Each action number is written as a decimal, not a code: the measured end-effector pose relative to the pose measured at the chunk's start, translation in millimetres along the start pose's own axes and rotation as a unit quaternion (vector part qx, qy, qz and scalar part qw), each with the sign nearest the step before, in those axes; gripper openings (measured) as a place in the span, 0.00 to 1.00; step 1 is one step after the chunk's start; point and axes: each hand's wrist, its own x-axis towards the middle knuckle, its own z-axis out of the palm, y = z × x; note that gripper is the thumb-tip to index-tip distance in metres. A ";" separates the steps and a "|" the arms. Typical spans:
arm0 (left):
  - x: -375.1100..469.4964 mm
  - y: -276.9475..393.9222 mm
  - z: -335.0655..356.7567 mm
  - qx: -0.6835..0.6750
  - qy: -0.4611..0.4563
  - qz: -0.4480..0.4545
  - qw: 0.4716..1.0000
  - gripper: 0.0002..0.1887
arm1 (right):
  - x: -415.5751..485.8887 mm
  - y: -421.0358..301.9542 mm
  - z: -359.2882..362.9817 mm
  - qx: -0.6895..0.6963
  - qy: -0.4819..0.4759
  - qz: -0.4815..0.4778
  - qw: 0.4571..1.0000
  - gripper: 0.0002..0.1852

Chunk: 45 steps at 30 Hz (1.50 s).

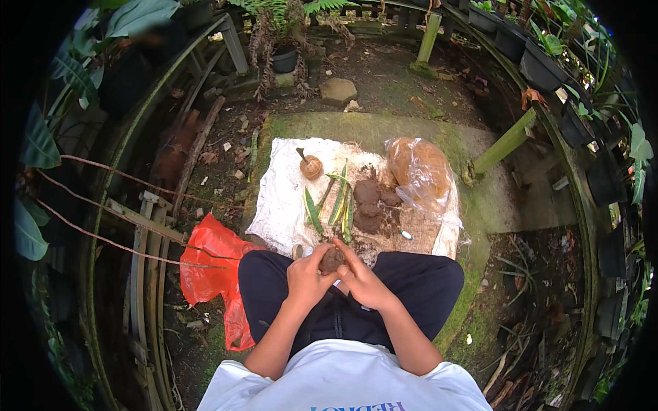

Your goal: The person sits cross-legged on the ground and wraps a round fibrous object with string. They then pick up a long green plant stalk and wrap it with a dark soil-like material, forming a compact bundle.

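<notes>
Between my left hand and my right hand I hold a round ball of dark wet soil, pressed from both sides above my lap. Just ahead, several variegated snake plant leaves lie on a white woven sack. To their right sit lumps of brown soil. A clear plastic bag of brown coconut fibre rests at the sack's right side. Toward the far left is a fibre-wrapped ball with a dark leaf stub sticking out of it. A small white-and-green spool-like object lies near my right knee.
A red plastic bag lies beside my left knee, with cords stretching across it from the left. Mossy concrete surrounds the sack. Wooden posts and racks of potted plants stand on both sides. A stone lies farther ahead.
</notes>
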 end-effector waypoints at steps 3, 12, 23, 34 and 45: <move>-3.1 4.0 -0.3 0.038 0.025 -0.011 0.999 0.27 | -1.3 0.9 10.7 0.038 0.011 -0.006 0.999 0.37; -7.3 7.6 2.7 -0.006 0.069 0.016 0.997 0.26 | -1.3 -3.8 21.8 -0.049 0.093 -0.031 0.994 0.37; -5.9 -7.3 -4.2 -0.552 -0.103 -0.267 0.783 0.40 | -6.4 -37.7 -2.9 -0.302 0.060 -0.097 0.947 0.39; -6.2 -12.5 19.2 -0.759 -0.150 -0.348 0.530 0.30 | -1.4 -25.2 -14.1 -0.570 0.025 -0.200 0.797 0.39; -4.1 2.3 27.9 -0.689 -0.129 -0.432 0.567 0.20 | 2.3 5.7 -26.4 -0.540 0.016 -0.261 0.800 0.36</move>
